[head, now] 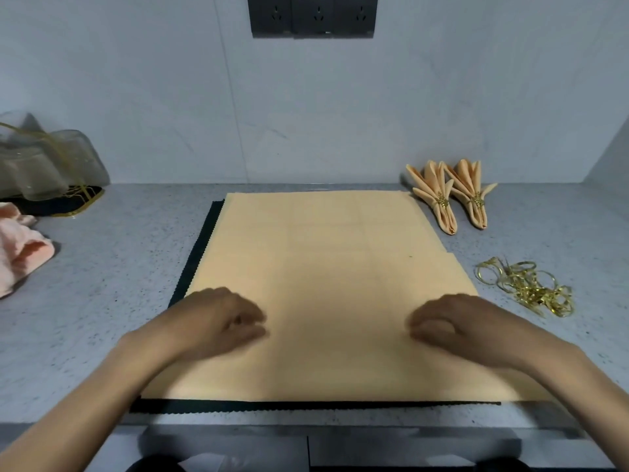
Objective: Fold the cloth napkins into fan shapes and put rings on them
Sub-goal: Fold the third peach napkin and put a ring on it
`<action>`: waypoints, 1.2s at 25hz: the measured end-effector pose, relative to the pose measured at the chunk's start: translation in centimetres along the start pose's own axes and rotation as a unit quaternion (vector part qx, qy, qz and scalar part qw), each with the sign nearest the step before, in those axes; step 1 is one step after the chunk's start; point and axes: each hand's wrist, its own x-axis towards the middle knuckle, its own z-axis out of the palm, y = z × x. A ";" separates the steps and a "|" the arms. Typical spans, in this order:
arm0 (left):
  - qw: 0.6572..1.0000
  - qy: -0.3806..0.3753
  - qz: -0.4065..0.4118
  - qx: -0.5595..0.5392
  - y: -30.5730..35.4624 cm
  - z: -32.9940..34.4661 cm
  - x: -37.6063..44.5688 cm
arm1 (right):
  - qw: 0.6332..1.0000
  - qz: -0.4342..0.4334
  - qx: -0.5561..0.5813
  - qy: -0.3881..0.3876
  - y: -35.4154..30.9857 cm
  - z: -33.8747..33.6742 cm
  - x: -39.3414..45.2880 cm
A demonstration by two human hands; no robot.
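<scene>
A peach cloth napkin (326, 284) lies spread flat on a dark mat (200, 247) on the counter in front of me. My left hand (218, 321) rests on its near left part, and my right hand (452, 325) on its near right part. Both hands are blurred, with loosely curled fingers pointing inward and fingertips touching the cloth. No raised fold shows between the fingers. Two folded fan napkins, the left one (435, 195) and the right one (471, 192), each with a gold ring, lie at the back right. A heap of loose gold rings (527, 287) sits right of the napkin.
A crumpled pink cloth (20, 250) lies at the far left. Behind it a sheer bag (44, 158) sits on a gold-rimmed dark tray (68, 204). The grey wall with a socket strip (313, 15) stands behind the counter, whose front edge (306, 420) is just below the mat.
</scene>
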 end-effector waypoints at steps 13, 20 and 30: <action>0.957 0.041 -0.121 -0.262 -11.3 -0.2 6.9 | 0.994 0.111 0.020 -0.007 8.2 -2.4 8.4; 0.943 0.219 -0.171 -0.183 -12.2 1.8 8.3 | 0.978 0.139 0.006 0.157 10.5 -0.3 10.5; 0.931 0.302 -0.173 -0.111 -12.5 2.9 9.1 | 0.966 0.122 -0.038 0.223 10.8 0.9 11.7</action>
